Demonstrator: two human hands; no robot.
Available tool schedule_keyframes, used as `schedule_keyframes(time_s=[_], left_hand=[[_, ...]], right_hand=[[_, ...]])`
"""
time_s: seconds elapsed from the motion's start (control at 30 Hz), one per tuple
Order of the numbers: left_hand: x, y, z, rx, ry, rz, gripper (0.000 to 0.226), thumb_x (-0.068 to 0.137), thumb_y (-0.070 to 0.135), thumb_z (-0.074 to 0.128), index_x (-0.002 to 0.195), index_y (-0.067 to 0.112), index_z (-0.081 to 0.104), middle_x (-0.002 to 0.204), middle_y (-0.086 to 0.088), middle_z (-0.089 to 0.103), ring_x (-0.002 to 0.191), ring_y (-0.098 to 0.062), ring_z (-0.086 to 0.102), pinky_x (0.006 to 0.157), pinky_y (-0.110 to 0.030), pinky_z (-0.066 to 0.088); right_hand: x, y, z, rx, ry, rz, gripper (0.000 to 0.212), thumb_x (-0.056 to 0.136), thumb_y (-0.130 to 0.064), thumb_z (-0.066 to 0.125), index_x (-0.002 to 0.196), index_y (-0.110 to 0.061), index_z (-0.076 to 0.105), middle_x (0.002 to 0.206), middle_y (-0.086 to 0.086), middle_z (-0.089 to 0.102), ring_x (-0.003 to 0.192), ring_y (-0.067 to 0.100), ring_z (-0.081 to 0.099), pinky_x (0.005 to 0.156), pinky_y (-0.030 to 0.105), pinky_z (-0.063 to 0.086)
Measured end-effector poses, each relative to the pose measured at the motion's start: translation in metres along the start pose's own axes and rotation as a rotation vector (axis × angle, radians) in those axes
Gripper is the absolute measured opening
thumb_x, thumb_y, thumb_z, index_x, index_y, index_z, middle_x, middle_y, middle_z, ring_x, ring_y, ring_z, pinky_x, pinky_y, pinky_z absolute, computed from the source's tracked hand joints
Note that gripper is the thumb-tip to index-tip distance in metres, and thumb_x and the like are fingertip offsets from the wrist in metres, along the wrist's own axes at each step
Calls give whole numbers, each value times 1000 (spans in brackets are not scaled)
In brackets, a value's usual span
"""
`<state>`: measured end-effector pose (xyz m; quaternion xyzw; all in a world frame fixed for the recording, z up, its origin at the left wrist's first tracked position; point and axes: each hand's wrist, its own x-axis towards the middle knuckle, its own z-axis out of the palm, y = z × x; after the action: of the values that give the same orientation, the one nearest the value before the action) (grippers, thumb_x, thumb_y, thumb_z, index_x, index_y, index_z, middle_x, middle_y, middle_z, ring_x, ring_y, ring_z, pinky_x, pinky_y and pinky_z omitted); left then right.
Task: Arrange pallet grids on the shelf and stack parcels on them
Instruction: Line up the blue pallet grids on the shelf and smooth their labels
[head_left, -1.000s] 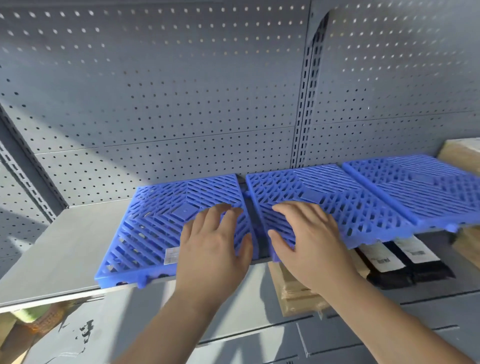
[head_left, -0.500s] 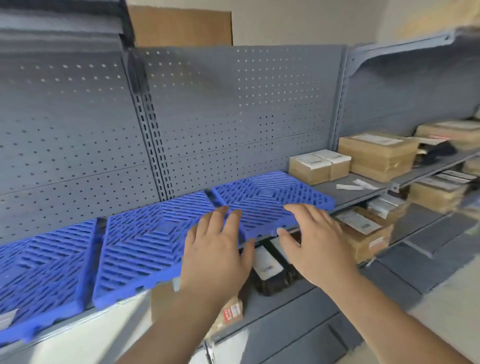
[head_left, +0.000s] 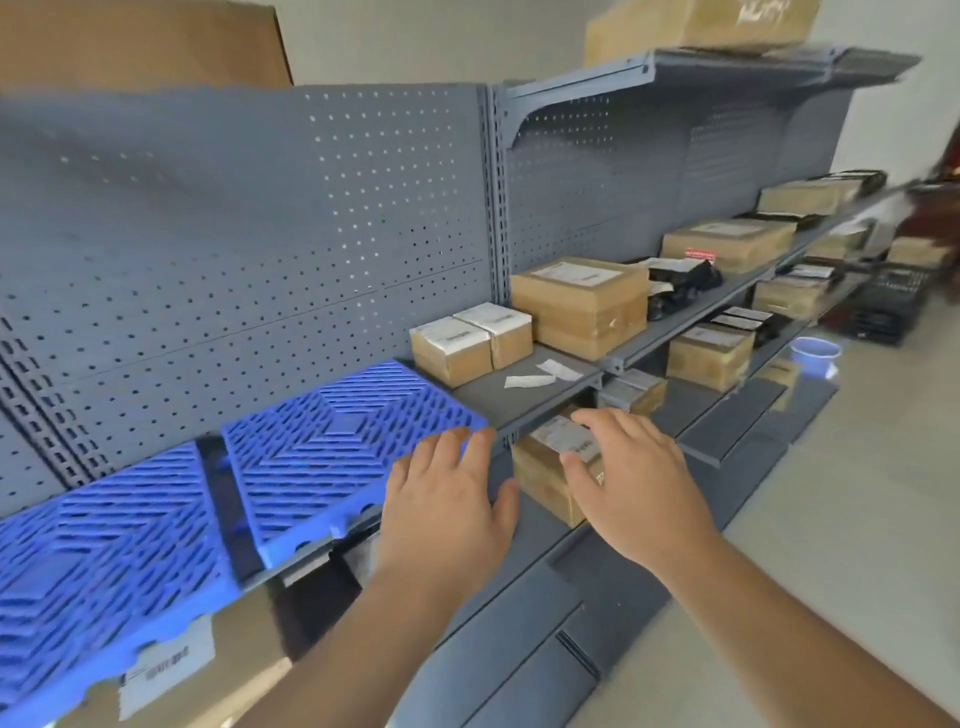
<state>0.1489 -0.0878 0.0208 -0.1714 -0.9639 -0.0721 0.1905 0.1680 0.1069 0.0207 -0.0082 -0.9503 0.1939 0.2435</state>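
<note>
Blue plastic, two items: left grid (head_left: 104, 571) and right grid (head_left: 348, 447), lying flat side by side on the grey shelf (head_left: 511, 402) with a narrow dark gap between them, front edges at the shelf lip. State of task, as judged — grid-laying on this stretch looks done or close to it; stacking is not begun, since neither grid carries a parcel. Stock awaiting: two small boxes (head_left: 470, 338) and a large box (head_left: 582, 306) on the bare shelf to the right of the right grid, black bags (head_left: 683, 280) beyond, more cartons farther along and on the tier below. Left hand (head_left: 441, 499): spread, fingers straight, holding nothing, fingertips at the near right corner of the right grid; contact cannot be told. Right hand (head_left: 634, 483): likewise spread and empty, clear of both grids, in front of a lower box (head_left: 545, 483). Writing: white labels on the boxes, print too blurred to read; a red-and-white sticker (head_left: 701, 253) on a farther carton, illegible; dark marks on the top carton (head_left: 696, 23), unreadable; two paper slips (head_left: 535, 376) loose on the shelf — no brand made out.
</note>
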Motion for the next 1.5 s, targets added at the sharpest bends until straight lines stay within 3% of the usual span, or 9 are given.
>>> schedule_keyframes(time_s=[0.13,0.33,0.53,0.77,0.9,1.07,1.23,1.4,1.5], left_hand=[[42,16,25,-71,21,12,47,93,49,48,134,26,55,131,4,60,122,-23,54,102,-43,40],[115,26,54,-145,-2,48,45,99,42,39,137,25,53,127,3,62,117,-24,56,100,-43,41],[172,23,74,-86,-96,67,46,101,37,41,145,26,44,142,4,52,133,-20,45,108,-39,32],[206,26,95,-7,-176,27,38,100,32,40,137,25,47,139,5,51,133,-19,43,107,-36,30],[217,32,109,28,-207,-13,33,98,28,42,129,24,53,132,3,57,126,-20,48,105,-34,31],[219,40,120,52,-213,-80,41,100,32,40,139,24,49,136,5,55,130,-19,45,108,-33,29],[217,52,128,44,-206,-157,38,100,30,40,136,25,51,135,7,55,129,-18,46,105,-32,30],[209,65,132,14,-178,-201,38,91,36,47,125,26,59,124,10,61,123,-16,51,103,-32,33],[204,71,135,8,-158,-213,33,89,42,47,118,31,59,117,14,61,118,-13,51,102,-28,32]], right_hand=[[27,31,14,-29,-17,8,39,96,-37,58,132,-22,58,130,-7,61,123,17,52,101,38,41],[88,64,30,-85,-96,-20,45,96,-34,54,141,-26,51,137,-11,56,130,13,44,106,35,34],[138,85,52,-95,-155,-74,45,98,-32,55,142,-27,50,140,-12,53,133,8,40,107,32,30],[180,111,80,-59,-291,-199,45,99,-35,51,143,-30,49,143,-15,49,137,8,35,112,32,20],[197,129,99,-33,-339,-305,42,97,-39,45,138,-30,53,138,-17,52,132,5,38,110,33,22],[212,148,114,15,-384,-435,45,93,-48,36,129,-33,57,129,-20,55,131,4,40,109,32,22],[219,160,124,27,-389,-548,44,93,-51,38,125,-31,61,126,-20,58,135,6,39,111,34,18],[219,170,129,82,-353,-609,37,87,-49,51,115,-32,68,112,-19,59,117,11,48,103,35,27],[218,171,131,112,-351,-660,28,85,-38,63,113,-37,64,108,-22,56,113,10,48,98,33,30]])
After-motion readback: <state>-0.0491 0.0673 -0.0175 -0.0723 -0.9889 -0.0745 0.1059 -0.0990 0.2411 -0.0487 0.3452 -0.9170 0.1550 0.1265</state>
